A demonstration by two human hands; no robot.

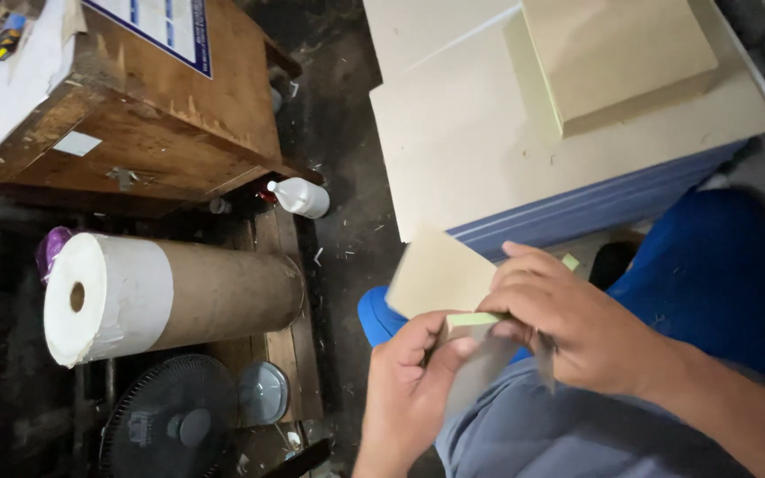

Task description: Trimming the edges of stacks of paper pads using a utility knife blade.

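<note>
Seated worker, small tan board piece point(436, 274) held over the lap, just in front of the blue-sided bench point(577, 208). Left hand point(413, 389) grips it from below, thumb and fingers pinched on its pale green lower edge, likely to steady it. Right hand point(568, 323) curls over the same edge, fingers closed on something thin; motion blur hides what. Larger tan sheets point(489, 133) lie stacked on the bench, within reach. A paper-wrapped roll point(166, 296) and a fan point(170, 425) sit on the floor to the left.
</note>
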